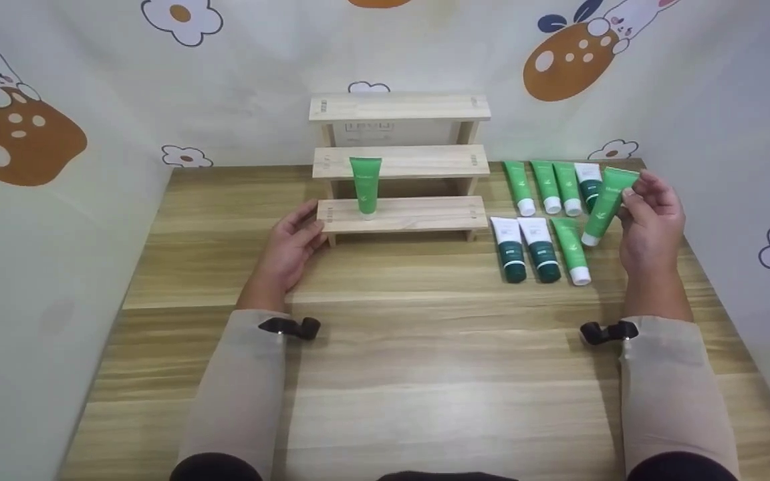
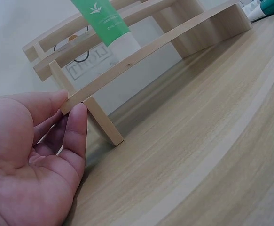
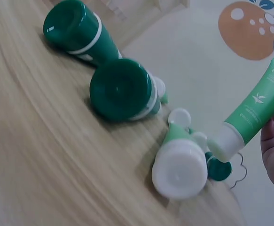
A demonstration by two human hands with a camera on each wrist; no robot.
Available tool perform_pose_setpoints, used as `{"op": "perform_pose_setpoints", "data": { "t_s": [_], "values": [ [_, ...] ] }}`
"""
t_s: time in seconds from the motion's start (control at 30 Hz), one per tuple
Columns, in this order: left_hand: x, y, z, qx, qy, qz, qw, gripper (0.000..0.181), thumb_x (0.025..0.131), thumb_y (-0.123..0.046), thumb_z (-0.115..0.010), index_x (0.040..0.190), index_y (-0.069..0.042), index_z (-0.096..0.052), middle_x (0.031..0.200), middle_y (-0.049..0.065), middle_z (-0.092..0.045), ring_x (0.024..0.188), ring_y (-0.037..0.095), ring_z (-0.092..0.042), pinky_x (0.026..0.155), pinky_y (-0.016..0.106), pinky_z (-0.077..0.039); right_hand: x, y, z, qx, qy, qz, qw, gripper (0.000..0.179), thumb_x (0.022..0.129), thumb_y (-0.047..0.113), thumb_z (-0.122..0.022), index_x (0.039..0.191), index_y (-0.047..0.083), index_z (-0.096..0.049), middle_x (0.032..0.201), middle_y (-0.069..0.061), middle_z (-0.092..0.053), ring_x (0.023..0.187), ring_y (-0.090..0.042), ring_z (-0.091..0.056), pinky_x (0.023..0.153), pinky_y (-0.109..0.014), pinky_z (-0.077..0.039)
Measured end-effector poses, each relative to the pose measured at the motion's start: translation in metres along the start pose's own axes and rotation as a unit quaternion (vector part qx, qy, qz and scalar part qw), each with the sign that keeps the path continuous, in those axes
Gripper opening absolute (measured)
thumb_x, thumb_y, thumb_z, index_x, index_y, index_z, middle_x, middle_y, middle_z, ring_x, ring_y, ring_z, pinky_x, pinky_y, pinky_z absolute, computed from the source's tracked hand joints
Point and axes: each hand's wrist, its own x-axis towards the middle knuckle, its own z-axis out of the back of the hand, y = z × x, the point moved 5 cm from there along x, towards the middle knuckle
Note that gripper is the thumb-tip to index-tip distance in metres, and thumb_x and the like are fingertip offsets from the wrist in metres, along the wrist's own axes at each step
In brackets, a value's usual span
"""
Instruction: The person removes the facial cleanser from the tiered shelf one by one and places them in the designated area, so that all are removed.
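Note:
A three-step wooden display stand point(image 1: 418, 215) is at the back of the table. My left hand point(image 1: 293, 246) pinches the left end of its lowest step, as the stand's corner point(image 2: 71, 104) between thumb and fingers shows in the left wrist view. On that step a green tube point(image 1: 366, 187) stands upright on its white cap. My right hand point(image 1: 654, 224) holds another green tube point(image 1: 609, 208) near its flat end, tilted, cap down, above the tubes lying on the right. In the right wrist view this held tube point(image 3: 256, 110) shows at the right, with the hand mostly out of frame.
Several tubes lie right of the stand in two rows: green ones like the near green tube point(image 1: 569, 247), and white-and-dark-green ones like the nearest tube point(image 1: 509, 250). Patterned cloth walls point(image 1: 244, 80) border the wooden table point(image 1: 445, 374) at the back and sides.

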Motion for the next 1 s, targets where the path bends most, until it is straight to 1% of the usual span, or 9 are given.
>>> {"op": "perform_pose_setpoints", "data": {
  "t_s": [0.17,0.27,0.4,0.53,0.6,0.7,0.77,0.87,1.0],
  "values": [
    [0.001,0.0,0.0,0.002,0.001,0.002,1.0,0.058,0.107,-0.008,-0.064,0.162,-0.014,-0.046,0.169,0.002,-0.042,0.126,0.014,-0.062,0.099,0.021,-0.059,0.003,-0.006,0.014,-0.008,-0.01,-0.049,0.9987,0.041,0.098,-0.003,-0.073,0.135,0.012,-0.067,0.121,-0.001,-0.058,0.11,-0.013,-0.056,0.079,-0.02,-0.057],
    [0.001,0.0,0.0,-0.002,0.002,-0.001,1.0,0.058,0.107,-0.007,-0.064,0.162,-0.013,-0.046,0.168,0.003,-0.042,0.122,0.013,-0.062,0.097,0.02,-0.059,0.005,-0.012,0.021,-0.016,-0.011,-0.076,0.9969,0.043,0.098,-0.001,-0.074,0.137,0.015,-0.068,0.124,0.001,-0.057,0.112,-0.012,-0.055,0.083,-0.019,-0.056],
    [0.0,0.0,0.0,-0.008,0.002,-0.008,0.9999,0.058,0.106,-0.005,-0.063,0.162,-0.01,-0.046,0.166,0.006,-0.043,0.116,0.012,-0.062,0.094,0.018,-0.059,0.008,-0.02,0.029,-0.026,-0.015,-0.087,0.9957,0.041,0.097,-0.005,-0.072,0.135,0.013,-0.071,0.12,0.0,-0.058,0.112,-0.011,-0.055,0.082,-0.018,-0.055],
    [0.0,-0.001,-0.001,-0.008,0.001,-0.011,0.9999,0.059,0.106,-0.006,-0.064,0.161,-0.01,-0.046,0.167,0.007,-0.043,0.117,0.012,-0.062,0.094,0.018,-0.059,0.011,-0.026,0.033,-0.043,-0.009,-0.095,0.9945,0.046,0.097,-0.007,-0.071,0.139,0.01,-0.067,0.12,0.001,-0.061,0.115,-0.01,-0.056,0.086,-0.015,-0.055],
    [0.001,-0.001,-0.001,-0.008,0.001,-0.01,0.9999,0.058,0.106,-0.006,-0.064,0.161,-0.011,-0.046,0.168,0.007,-0.043,0.118,0.013,-0.063,0.095,0.019,-0.06,0.012,-0.028,0.035,-0.059,-0.007,-0.103,0.9929,0.048,0.096,-0.005,-0.073,0.14,0.012,-0.067,0.122,0.003,-0.063,0.118,-0.008,-0.057,0.088,-0.014,-0.055],
    [0.001,-0.001,-0.001,-0.007,-0.001,-0.009,0.9999,0.059,0.106,-0.004,-0.064,0.161,-0.011,-0.046,0.168,0.007,-0.043,0.118,0.013,-0.063,0.095,0.019,-0.06,0.014,-0.032,0.038,-0.069,-0.003,-0.112,0.9913,0.047,0.097,-0.005,-0.073,0.139,0.015,-0.068,0.125,0.003,-0.064,0.12,-0.008,-0.057,0.089,-0.014,-0.055],
    [0.0,-0.001,-0.001,-0.007,-0.001,-0.01,0.9999,0.059,0.106,-0.003,-0.063,0.161,-0.01,-0.046,0.168,0.006,-0.043,0.119,0.013,-0.063,0.095,0.019,-0.06,0.014,-0.034,0.039,-0.076,-0.003,-0.117,0.9902,0.047,0.097,-0.006,-0.072,0.138,0.016,-0.068,0.126,0.004,-0.064,0.12,-0.008,-0.058,0.087,-0.015,-0.056],
    [0.0,-0.001,-0.001,-0.005,-0.001,-0.01,0.9999,0.059,0.106,-0.003,-0.063,0.162,-0.01,-0.045,0.168,0.006,-0.043,0.121,0.014,-0.062,0.096,0.02,-0.06,0.014,-0.036,0.041,-0.079,0.001,-0.123,0.9892,0.051,0.096,-0.009,-0.071,0.14,0.015,-0.065,0.128,0.002,-0.064,0.118,-0.01,-0.059,0.082,-0.016,-0.057],
    [-0.001,-0.001,-0.001,-0.003,-0.001,-0.007,1.0,0.06,0.106,-0.004,-0.063,0.162,-0.011,-0.045,0.168,0.006,-0.043,0.123,0.014,-0.062,0.098,0.021,-0.06,0.014,-0.037,0.043,-0.102,0.012,-0.125,0.9868,0.051,0.096,-0.009,-0.07,0.139,0.017,-0.065,0.128,0.002,-0.066,0.113,-0.011,-0.061,0.075,-0.018,-0.056]
  ]
}}
